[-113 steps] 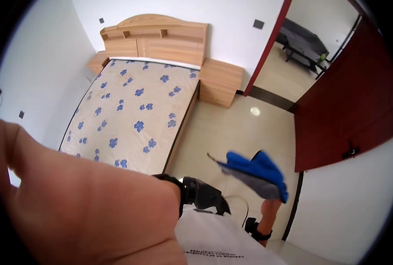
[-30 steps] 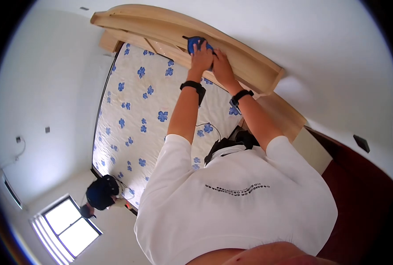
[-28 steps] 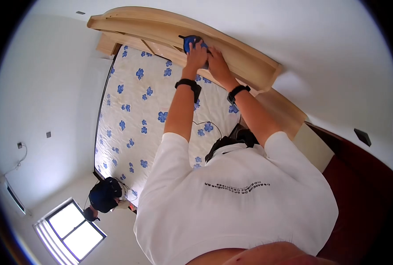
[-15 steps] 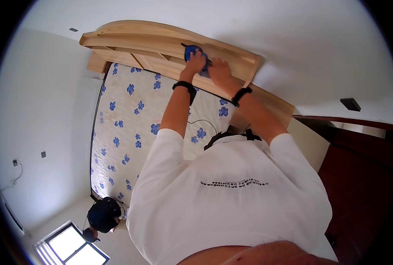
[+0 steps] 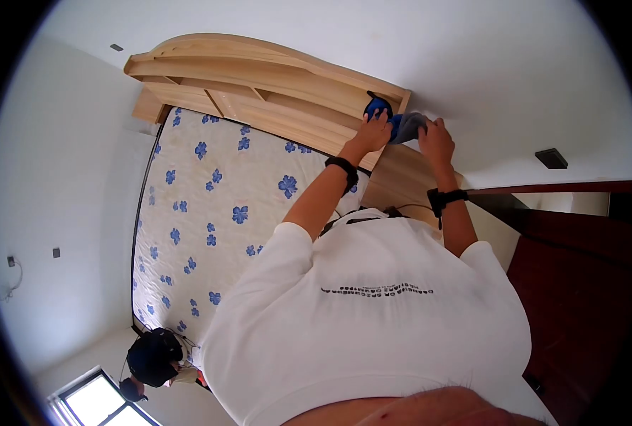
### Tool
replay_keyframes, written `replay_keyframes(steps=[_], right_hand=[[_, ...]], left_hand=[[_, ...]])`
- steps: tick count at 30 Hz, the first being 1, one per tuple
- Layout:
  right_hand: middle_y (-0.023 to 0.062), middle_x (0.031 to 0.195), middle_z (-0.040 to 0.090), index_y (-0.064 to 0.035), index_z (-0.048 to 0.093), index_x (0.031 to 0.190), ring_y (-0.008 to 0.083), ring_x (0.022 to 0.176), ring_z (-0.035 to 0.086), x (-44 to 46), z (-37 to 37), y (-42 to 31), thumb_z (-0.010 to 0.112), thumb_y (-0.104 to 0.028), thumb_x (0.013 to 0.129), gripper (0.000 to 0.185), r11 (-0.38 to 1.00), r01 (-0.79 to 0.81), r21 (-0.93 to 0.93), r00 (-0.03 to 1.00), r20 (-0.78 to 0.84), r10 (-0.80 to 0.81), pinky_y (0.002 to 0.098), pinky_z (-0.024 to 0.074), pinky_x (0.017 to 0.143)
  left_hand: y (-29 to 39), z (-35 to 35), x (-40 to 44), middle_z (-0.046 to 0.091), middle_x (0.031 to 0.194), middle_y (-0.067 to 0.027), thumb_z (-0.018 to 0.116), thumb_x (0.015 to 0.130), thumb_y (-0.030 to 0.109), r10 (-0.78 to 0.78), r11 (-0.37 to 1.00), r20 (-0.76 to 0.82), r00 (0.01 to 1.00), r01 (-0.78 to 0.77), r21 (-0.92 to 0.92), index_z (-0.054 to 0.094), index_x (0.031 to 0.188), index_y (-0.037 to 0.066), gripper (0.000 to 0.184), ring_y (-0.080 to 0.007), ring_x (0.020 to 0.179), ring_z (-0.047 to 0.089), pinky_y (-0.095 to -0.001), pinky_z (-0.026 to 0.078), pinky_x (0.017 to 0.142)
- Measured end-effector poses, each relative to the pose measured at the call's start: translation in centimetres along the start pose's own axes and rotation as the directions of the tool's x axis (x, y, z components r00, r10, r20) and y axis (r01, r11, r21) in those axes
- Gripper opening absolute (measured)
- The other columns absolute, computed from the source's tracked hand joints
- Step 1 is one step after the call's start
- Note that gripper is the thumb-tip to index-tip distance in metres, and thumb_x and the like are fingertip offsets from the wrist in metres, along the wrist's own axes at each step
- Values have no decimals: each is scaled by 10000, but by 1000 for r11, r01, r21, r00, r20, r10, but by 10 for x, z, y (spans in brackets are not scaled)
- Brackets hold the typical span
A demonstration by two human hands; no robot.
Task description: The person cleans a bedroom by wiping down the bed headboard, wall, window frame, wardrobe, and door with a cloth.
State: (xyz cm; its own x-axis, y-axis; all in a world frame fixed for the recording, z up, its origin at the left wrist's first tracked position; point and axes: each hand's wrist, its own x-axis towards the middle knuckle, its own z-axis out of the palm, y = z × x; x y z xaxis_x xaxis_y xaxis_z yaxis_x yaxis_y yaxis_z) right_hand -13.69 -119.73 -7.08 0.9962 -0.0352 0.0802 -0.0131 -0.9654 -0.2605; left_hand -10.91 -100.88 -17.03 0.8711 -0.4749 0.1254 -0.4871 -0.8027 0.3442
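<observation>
At the right end of the wooden headboard (image 5: 309,79), a blue and grey cloth (image 5: 409,128) with a dark edge is bunched between my hands. My left hand (image 5: 374,133) is closed on its blue part, over the headboard's shelf. Farther right, my right hand (image 5: 436,140) grips the grey end, just past the headboard's corner and in front of the white wall. Both wrists wear black bands. The fingertips are partly hidden by the cloth.
A mattress (image 5: 209,184) with blue flowers lies left of me. A wooden bedside cabinet (image 5: 401,177) stands below my hands. Another person (image 5: 156,357) in dark clothes is bent at the bed's far end, near a window (image 5: 103,401). A dark red door (image 5: 564,284) is at right.
Both hands have moved right along the headboard with the cloth, reaching its right end. My right hand has moved off the headboard, and the cloth's grey part now shows between the hands.
</observation>
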Motion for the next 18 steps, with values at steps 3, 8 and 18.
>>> replay_keyframes(steps=[3, 8, 18], right_hand=[[149, 1065, 588, -97, 609, 1134, 351, 944, 623, 9, 23, -12, 473, -308, 919, 330, 988, -2, 152, 999, 38, -4, 493, 521, 734], [211, 968, 667, -18, 646, 972, 419, 867, 645, 23, 35, -41, 382, -316, 933, 400, 988, -113, 105, 976, 197, 91, 516, 511, 779], [196, 941, 685, -35, 691, 891, 407, 871, 655, 59, 27, -42, 375, -322, 928, 428, 975, -197, 100, 947, 276, 164, 500, 515, 783]], left_hand=[[-12, -6, -5, 355, 1432, -249, 394, 930, 216, 71, 996, 51, 996, -68, -56, 559, 1089, 26, 298, -470, 1301, 367, -659, 257, 1021], [-16, 4, 9, 338, 1432, -253, 415, 913, 188, 34, 999, 11, 999, -34, -2, 540, 1153, -11, 336, -473, 1314, 339, -651, 331, 977], [-26, 1, 35, 306, 1452, -231, 423, 895, 149, 29, 999, 165, 986, -37, 40, 590, 1076, -14, 296, -507, 1318, 304, -691, 318, 973]])
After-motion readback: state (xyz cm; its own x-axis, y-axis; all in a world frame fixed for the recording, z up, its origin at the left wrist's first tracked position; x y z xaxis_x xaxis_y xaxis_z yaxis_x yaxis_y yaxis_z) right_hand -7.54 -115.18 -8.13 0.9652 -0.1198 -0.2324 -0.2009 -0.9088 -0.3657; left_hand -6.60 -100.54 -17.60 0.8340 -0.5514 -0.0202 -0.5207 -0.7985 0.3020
